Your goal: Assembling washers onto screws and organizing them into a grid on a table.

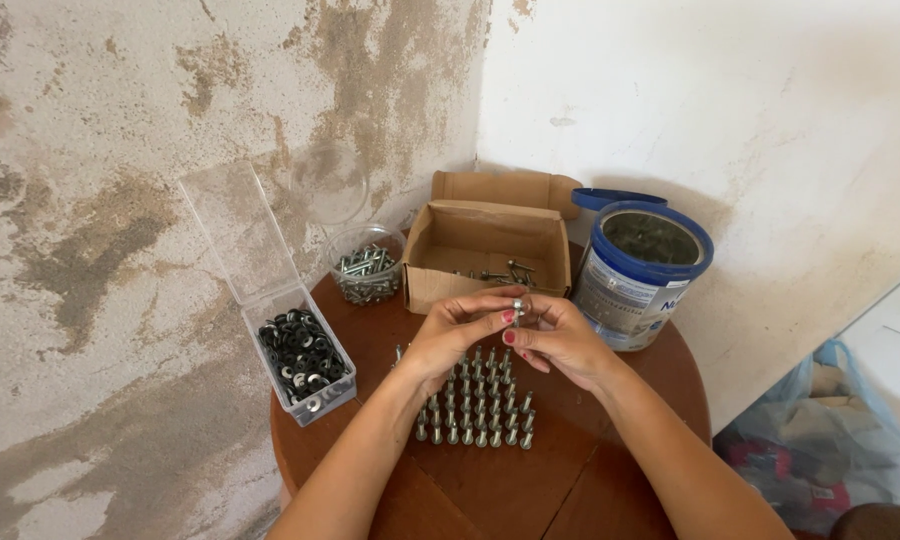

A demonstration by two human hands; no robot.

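My left hand [455,335] and my right hand [562,340] meet over a small round wooden table [610,480]. Together their fingertips pinch one small metal bolt [519,305], held just in front of the cardboard box. Below the hands, several assembled bolts [475,410] stand upright in tidy rows on the tabletop. My wrists partly hide the upper rows.
An open cardboard box [485,250] with a few bolts stands at the back. A clear round tub of bolts [368,265] sits left of it. A clear hinged box of washers [305,360] overhangs the left edge. A blue-rimmed tin [638,275] stands right. A plastic bag [820,440] lies on the floor.
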